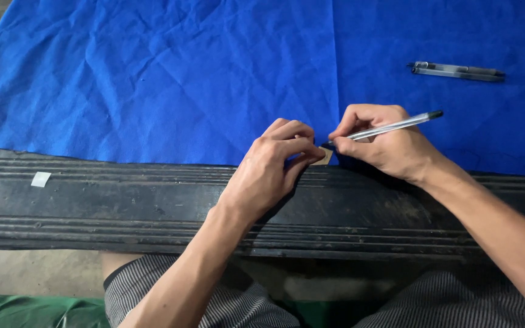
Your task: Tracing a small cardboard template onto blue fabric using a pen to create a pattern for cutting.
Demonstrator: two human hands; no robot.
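A small white tag (41, 179) is lying at the far left on the dark, ridged tabletop (123, 206), well apart from both hands. Behind it a wrinkled blue cloth (153, 79) is spreading across the tabletop, its near edge running just beyond the ridged border.

Nearer the middle, the left hand (271, 167) is reaching in from below, wrist bent, and resting at the cloth's edge. Its fingers (293, 130) are curling in narrow and pressing down on a small tan card (323, 158), which is lying right at the cloth's near edge, half covered by the fingertips so that only one corner is showing. How the card sits against the cloth under the hand cannot be told.

Just beside it, the right hand (384, 143) is lying on the cloth with its fingers closed around a clear pen (390, 127), gripping it in a writing hold. The pen is slanting, its dark cap end pointing up and to the right, its tip coming down at the card's upper edge, touching or nearly touching it. The two hands are sitting close together, fingertips almost meeting over the card.

Farther right and farther back, a second clear pen (457, 71) is lying flat on the cloth, well apart from the hands.

Striped trousers (226, 304) are showing below the tabletop.
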